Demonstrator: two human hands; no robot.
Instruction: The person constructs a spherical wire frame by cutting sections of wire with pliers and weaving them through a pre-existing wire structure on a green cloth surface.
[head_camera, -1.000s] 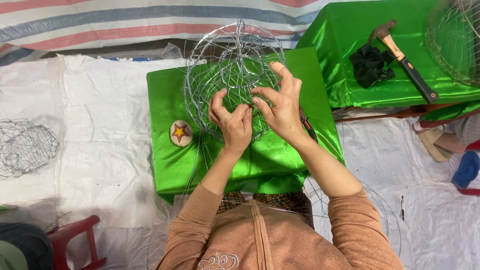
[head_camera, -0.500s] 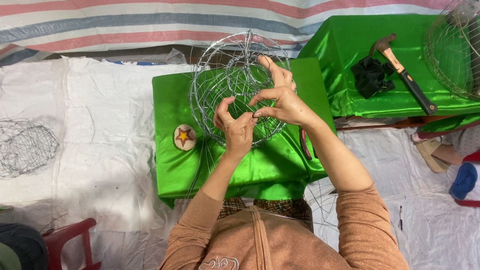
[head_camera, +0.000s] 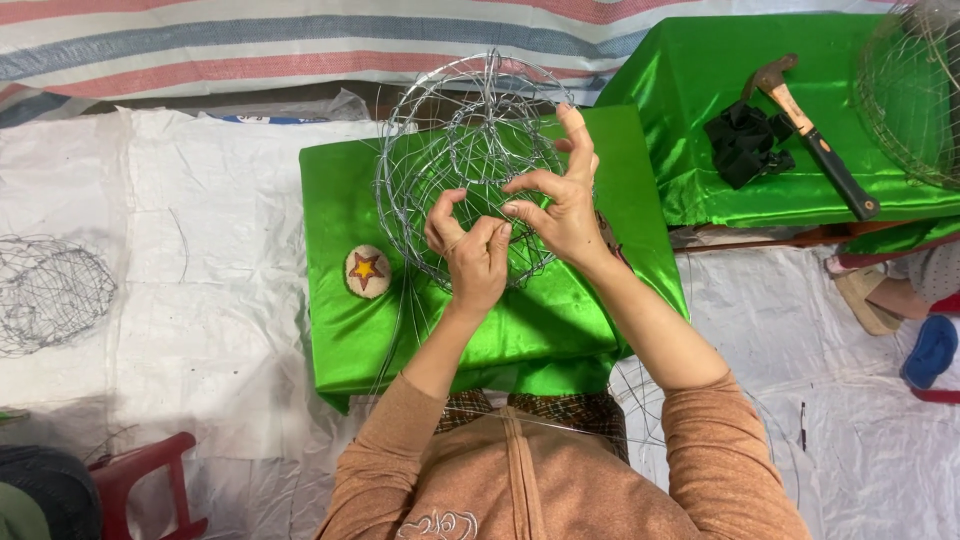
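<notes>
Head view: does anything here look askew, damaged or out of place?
Nothing stands out. Both the left hand and right hand grip the round wire frame on the green-covered table. A hammer and black cloth lie on the neighbouring table.

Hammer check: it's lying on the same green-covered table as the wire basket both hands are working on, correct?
Not quite. The head view shows the hammer on a separate green-covered table to the right, beside a black cloth. The left hand and right hand do work the wire basket on the nearer green table.
</notes>
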